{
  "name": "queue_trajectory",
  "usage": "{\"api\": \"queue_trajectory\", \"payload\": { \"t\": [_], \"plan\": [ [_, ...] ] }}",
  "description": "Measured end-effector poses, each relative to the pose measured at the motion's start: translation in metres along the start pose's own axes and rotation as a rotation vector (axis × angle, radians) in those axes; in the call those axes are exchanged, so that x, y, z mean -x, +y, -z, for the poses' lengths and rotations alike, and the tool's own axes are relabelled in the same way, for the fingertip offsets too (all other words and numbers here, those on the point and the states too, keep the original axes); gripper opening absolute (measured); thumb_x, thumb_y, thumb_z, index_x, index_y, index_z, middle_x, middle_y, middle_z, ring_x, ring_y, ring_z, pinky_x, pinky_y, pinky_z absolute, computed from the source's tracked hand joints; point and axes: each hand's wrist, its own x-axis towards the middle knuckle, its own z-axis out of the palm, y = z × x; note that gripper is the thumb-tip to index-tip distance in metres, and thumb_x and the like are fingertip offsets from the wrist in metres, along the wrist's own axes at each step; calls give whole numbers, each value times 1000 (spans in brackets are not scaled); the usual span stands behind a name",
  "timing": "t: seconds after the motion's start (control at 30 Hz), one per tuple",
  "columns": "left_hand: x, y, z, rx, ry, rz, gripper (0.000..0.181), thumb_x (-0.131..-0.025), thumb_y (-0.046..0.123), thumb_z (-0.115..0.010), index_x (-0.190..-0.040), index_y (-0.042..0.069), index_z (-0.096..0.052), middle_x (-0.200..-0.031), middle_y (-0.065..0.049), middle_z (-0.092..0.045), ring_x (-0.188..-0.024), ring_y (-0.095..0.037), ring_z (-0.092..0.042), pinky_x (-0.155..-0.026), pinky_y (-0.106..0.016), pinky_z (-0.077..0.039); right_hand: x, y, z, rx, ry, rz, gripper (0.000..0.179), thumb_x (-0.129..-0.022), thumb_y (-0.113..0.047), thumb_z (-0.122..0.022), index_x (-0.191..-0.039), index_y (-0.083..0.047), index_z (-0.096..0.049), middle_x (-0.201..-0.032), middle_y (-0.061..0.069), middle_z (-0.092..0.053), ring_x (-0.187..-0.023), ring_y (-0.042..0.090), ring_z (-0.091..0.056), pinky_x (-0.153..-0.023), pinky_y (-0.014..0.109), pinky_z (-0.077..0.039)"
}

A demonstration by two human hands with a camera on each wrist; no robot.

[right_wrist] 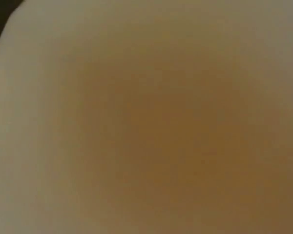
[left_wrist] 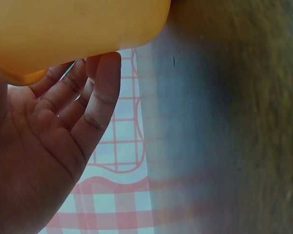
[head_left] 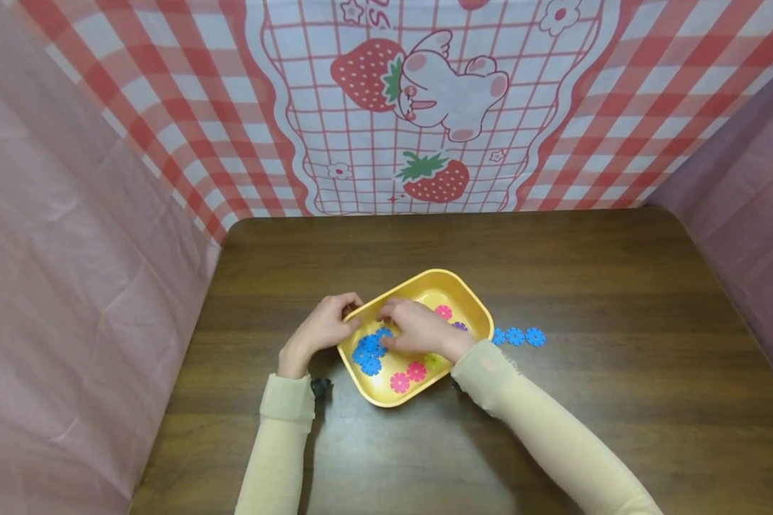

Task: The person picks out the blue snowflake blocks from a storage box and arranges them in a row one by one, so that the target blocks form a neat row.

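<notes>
A yellow plastic tray (head_left: 439,277) sits at an angle on the table, with flat notched discs inside. My left hand (head_left: 322,327) holds its left rim, thumb at the edge; the left wrist view shows the fingers (left_wrist: 101,92) curled up against the tray's outer wall (left_wrist: 83,24). Inside the tray, my right hand (head_left: 419,327) has thumb and fingers apart over a cluster of blue discs (head_left: 368,353), the thumb right at the nearest one. Pink discs (head_left: 399,383), a yellow-green disc (head_left: 433,361) and a purple disc (head_left: 460,326) lie around that hand. The right wrist view is a yellow-brown blur.
A row of joined blue discs (head_left: 516,336) lies on the brown wooden table (head_left: 592,286) just right of the tray, partly behind its rim. A red-and-white patterned cloth (head_left: 451,172) hangs along the far edge, and pink cloth (head_left: 90,250) hangs at both sides.
</notes>
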Motion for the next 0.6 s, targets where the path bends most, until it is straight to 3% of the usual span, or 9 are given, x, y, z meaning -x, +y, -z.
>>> {"api": "queue_trajectory", "payload": {
  "t": [0.6],
  "plan": [
    [1,2,1,-17,5,-24,12,-87,3,-66,-99,4,-66,-79,-4,-62,-68,-16,-56,-62,-29,-49,-9,-5,-21,94,3,101,38,-84,-24,-80,-114,-2,-70,-113,6,-62,-96,16,-59,-95,35,-48]
  ]
}}
